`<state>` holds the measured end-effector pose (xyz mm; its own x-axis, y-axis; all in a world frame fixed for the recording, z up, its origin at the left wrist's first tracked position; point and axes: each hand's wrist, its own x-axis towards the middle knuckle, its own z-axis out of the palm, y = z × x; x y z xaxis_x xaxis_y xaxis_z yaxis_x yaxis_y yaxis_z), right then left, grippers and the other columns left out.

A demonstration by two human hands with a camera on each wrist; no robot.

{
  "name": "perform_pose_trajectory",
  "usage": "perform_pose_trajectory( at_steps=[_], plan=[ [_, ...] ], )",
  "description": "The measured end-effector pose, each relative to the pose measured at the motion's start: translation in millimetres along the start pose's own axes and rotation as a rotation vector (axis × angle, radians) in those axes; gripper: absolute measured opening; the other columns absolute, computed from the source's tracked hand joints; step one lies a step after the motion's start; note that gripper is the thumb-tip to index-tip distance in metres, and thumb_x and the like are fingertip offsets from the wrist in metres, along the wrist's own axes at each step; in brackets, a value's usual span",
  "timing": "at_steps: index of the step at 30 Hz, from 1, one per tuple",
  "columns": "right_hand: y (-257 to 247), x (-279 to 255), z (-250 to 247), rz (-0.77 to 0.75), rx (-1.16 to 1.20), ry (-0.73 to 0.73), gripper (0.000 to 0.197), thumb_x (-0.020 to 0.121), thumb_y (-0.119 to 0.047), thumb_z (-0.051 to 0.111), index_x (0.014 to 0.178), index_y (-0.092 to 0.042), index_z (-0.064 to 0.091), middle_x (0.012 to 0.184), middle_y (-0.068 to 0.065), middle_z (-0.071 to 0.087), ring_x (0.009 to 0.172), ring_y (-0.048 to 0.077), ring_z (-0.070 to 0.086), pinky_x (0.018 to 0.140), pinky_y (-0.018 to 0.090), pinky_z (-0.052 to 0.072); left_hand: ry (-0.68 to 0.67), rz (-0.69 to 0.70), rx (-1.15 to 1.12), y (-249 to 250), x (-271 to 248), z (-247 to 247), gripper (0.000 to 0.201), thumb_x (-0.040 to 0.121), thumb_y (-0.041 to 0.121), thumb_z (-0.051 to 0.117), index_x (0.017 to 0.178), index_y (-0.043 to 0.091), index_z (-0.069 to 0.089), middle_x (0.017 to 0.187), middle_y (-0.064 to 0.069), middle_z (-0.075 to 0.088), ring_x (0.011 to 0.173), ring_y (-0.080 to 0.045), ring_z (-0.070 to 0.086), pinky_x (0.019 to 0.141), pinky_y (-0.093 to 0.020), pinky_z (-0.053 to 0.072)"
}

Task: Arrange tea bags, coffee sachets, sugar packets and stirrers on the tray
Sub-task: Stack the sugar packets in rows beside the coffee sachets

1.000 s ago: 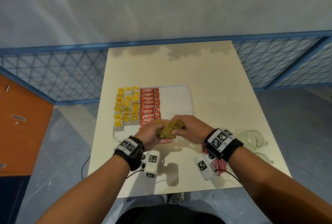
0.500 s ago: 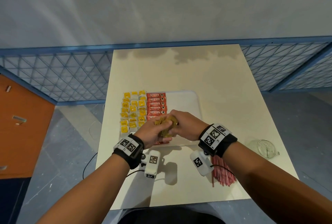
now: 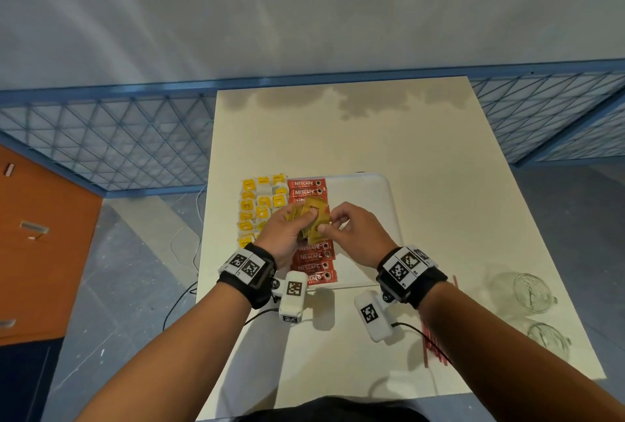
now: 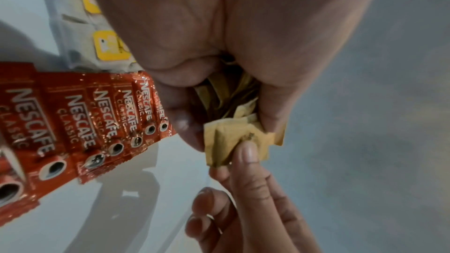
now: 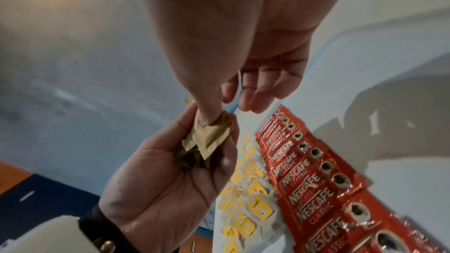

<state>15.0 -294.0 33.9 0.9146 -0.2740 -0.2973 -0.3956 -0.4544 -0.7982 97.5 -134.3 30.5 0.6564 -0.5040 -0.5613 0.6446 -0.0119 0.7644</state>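
Head view: tray (image 3: 378, 184) right half lies bare.

A cream table (image 3: 422, 157) is seen, on which a white tray (image 3: 365, 191) is set toward the near left. Red stirrers (image 3: 434, 343) are laid beside the near right edge, and two clear glass cups (image 3: 531, 293) are placed further right.

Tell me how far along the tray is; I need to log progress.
Done: tea bags and coffee sachets lie in rows on the tray. In hand: the left hand grips sugar packets; the right hand pinches one. Left: laying the sugar, then the stirrers on the table.
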Motion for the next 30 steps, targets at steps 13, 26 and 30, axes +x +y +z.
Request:
perform_pose_trajectory(
  at_steps=[13,26,30],
  plan=[
    [15,24,8,0.077,0.107,0.056,0.007,0.092,-0.031,0.071,0.090,-0.025,0.070,0.091,-0.008,0.071,0.085,0.012,0.067,0.078,0.031,0.055,0.065,-0.025,-0.042,7,28,-7,0.030,0.095,0.004,0.062,0.123,0.011,0.062,0.105,-0.016,0.073,0.085,-0.027,0.071,0.060,-0.033,0.056],
    [53,82,-28,0.157,0.022,0.132,0.015,0.097,-0.026,0.065,0.102,-0.019,0.078,0.099,-0.008,0.074,0.092,0.010,0.066,0.087,0.027,0.052,0.184,-0.034,-0.245,2,63,-16,0.034,0.092,0.001,0.066,0.125,0.004,0.059,0.101,-0.020,0.074,0.085,-0.028,0.073,0.072,-0.035,0.062],
    [59,111,-31,0.198,-0.086,0.117,0.020,0.098,-0.028,0.064,0.108,-0.018,0.077,0.106,-0.004,0.075,0.096,0.013,0.067,0.089,0.026,0.050,0.184,-0.028,-0.247,3,72,-14,0.028,0.094,0.000,0.064,0.121,0.003,0.059,0.098,-0.020,0.073,0.079,-0.026,0.072,0.070,-0.034,0.061]
  ],
)
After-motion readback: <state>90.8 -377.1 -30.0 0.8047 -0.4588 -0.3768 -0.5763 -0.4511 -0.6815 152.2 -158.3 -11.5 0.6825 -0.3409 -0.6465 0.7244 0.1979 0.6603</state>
